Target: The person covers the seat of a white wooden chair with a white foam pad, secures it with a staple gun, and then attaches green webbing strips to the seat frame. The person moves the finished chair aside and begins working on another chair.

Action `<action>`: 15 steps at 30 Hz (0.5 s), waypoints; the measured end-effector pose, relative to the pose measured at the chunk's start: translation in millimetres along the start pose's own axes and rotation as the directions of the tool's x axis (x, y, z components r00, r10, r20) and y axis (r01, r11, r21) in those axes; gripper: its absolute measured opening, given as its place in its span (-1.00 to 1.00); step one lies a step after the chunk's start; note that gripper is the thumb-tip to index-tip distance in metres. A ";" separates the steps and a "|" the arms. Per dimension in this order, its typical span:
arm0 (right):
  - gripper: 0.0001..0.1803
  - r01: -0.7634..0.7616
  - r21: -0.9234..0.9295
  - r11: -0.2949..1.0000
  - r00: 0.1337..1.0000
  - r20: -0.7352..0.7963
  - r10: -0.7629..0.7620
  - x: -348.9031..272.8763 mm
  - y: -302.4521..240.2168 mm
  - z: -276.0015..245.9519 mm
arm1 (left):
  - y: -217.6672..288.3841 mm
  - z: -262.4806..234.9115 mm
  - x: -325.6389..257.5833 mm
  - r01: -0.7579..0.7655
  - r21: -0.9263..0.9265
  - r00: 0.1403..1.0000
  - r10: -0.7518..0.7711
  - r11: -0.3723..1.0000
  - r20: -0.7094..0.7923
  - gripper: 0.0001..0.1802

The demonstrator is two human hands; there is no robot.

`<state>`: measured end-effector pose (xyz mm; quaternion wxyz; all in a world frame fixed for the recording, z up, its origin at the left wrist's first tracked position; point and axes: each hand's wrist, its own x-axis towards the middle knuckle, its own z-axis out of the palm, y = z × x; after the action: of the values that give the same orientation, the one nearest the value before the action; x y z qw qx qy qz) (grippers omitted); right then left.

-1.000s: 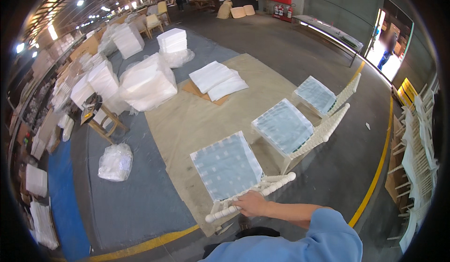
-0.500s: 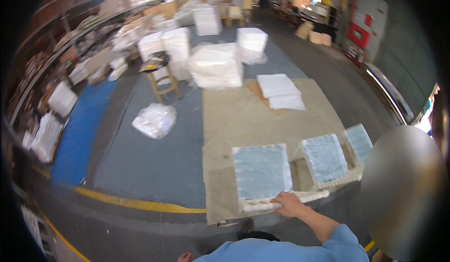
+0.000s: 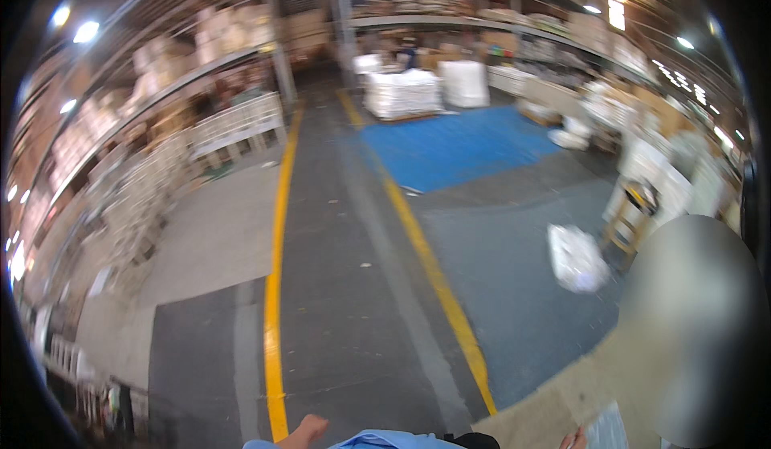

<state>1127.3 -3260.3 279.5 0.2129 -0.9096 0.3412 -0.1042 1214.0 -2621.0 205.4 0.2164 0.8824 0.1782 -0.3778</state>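
At the lower edge, my left hand [image 3: 312, 426] hangs over the dark floor, fingers curled in and nothing seen in them. Only part of my right hand [image 3: 575, 439] shows, low on the right, its fingers closed on a sliver of white frame. Beside it is the pale blue seat [image 3: 608, 431] of a white chair, most of which is cut off by the picture's edge. A blurred patch hides what lies farther right.
Yellow floor lines [image 3: 277, 312] edge a dark aisle running ahead. Rows of pale chairs [image 3: 233, 132] line the left. A blue mat [image 3: 458, 148], wrapped white stacks [image 3: 403, 95], a clear plastic bundle [image 3: 577, 258] and a wooden stool [image 3: 630, 216] stand ahead and right. Racks rise behind.
My view has swung left from the row of chairs to the aisle. The chair and my right hand have shifted to the lower right; my left hand shows more.
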 end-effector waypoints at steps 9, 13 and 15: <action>-0.35 0.520 0.037 0.854 0.504 0.793 -0.341 52.3 -253.7 196.6 | -41.1 -86.9 33.2 -0.023 -0.963 0.960 -0.263 0.268 -0.096 -0.61; -0.35 0.609 0.094 0.788 0.334 0.870 -0.362 80.0 -403.1 284.6 | -97.9 -90.7 34.6 -0.088 -0.946 0.965 -0.209 0.312 -0.158 -0.61; -0.35 0.643 0.131 0.754 0.260 0.889 -0.376 91.6 -488.2 330.1 | -140.4 -93.8 23.1 0.056 -0.959 0.901 -0.427 0.280 -0.072 -0.51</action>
<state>1587.5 -2886.6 214.3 0.1901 -0.9045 -0.1248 0.3608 1217.2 -2450.8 211.6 0.5947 0.5990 0.5295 -0.0848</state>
